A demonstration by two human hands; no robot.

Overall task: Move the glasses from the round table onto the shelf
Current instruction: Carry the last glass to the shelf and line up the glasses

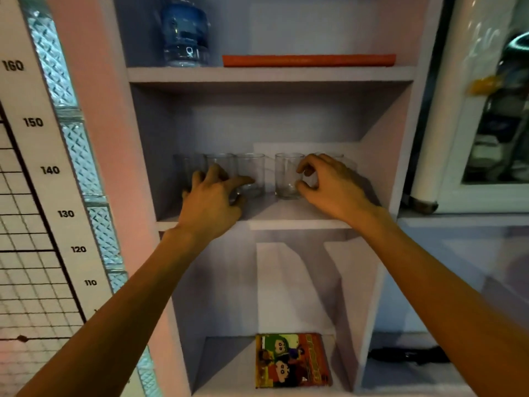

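Several clear glasses stand in a row on the middle shelf (pixel 286 216) of a pale wall unit. My left hand (pixel 213 202) reaches over the left ones with its fingers spread. Its index finger lies across the front of one glass (pixel 253 170), without closing on it. My right hand (pixel 329 186) is on the right. Its thumb and index finger curve in a C against the right side of another glass (pixel 286 174), without wrapping around it. The rim of a further glass (pixel 330 155) shows just behind this hand. The round table is out of view.
On the top shelf are a blue-tinted water bottle (pixel 184 32) and a flat orange tray (pixel 309 60). A colourful cartoon book (pixel 292 359) lies on the bottom shelf. A height chart (pixel 51 170) and glass blocks line the left wall, and a window frame (pixel 458 193) is on the right.
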